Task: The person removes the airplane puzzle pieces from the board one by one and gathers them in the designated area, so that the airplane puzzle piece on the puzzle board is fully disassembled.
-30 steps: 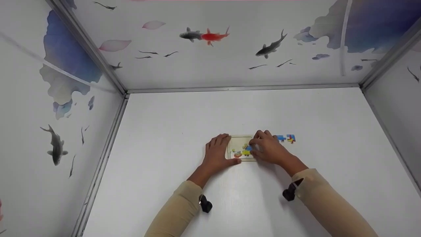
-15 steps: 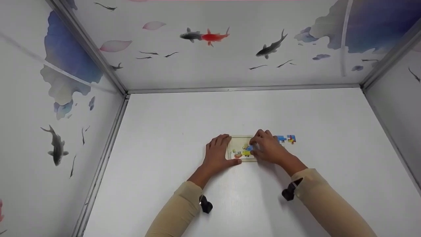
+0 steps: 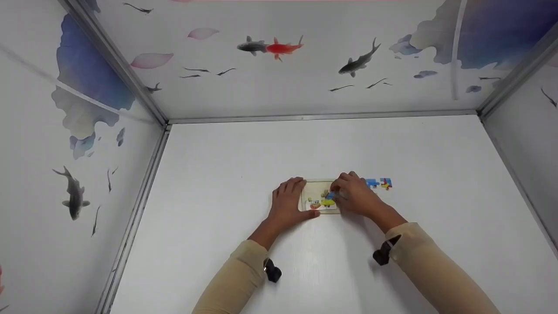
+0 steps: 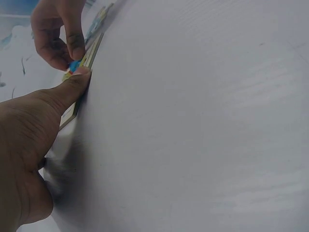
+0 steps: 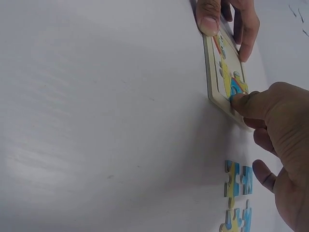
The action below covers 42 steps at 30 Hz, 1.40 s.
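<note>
The glossy white worktop (image 3: 235,152) carries everything; the work sits roughly midway between its left and right edges and well apart from its far edge, probably so that both arms reach it easily. The person's left hand (image 3: 285,201) is spread wide around the left end of a shallow, rectangular, pale wooden puzzle tray (image 3: 311,190), gripping it with the thumb on the near rim and the fingertips by the far-left corner; this likely keeps the tray from sliding while leaving its inside reachable. The right hand (image 3: 355,195) is nearly closed at the tips and works at the tray's right side. Inside the tray, flat picture pieces with red, yellow and white print (image 3: 326,203) lie along the near rim, while pale floor shows towards the far-left corner. Off the tray's right edge, at least four loose yellow-and-blue interlocking pieces (image 5: 234,174) lie picture side up, close together, seemingly to keep their prints readable and within a short reach of the right hand. Smallest is the bright blue piece (image 5: 234,87) pinched by that hand's thumb and forefinger, presumably for fine control; whether it lies fully flat, I cannot tell.
</note>
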{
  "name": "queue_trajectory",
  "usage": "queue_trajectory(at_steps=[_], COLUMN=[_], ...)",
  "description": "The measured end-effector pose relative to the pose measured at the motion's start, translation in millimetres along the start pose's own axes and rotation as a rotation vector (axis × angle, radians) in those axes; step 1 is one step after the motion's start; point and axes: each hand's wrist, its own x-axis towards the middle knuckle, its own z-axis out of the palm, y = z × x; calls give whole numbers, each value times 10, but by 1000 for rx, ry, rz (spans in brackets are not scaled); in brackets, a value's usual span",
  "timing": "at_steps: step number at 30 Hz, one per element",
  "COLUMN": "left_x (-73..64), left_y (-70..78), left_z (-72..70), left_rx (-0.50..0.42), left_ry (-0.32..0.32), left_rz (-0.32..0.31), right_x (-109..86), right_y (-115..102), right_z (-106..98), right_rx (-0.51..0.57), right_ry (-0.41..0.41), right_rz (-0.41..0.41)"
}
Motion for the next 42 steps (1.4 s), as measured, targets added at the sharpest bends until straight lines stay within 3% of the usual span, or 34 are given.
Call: queue_trajectory(at_steps=[22,42], left_x=[-22,-16], left_y=[27,30], left_z=[-35,-48], left_rx=[-25,-14], left_ry=[-8,-18], left_rz=[-8,-9], right_x=[-9,-83], right_y=[8,85], right_z=[13,-23], right_rx=[53,52], right_ry=[1,83], right_rz=[-28,-106])
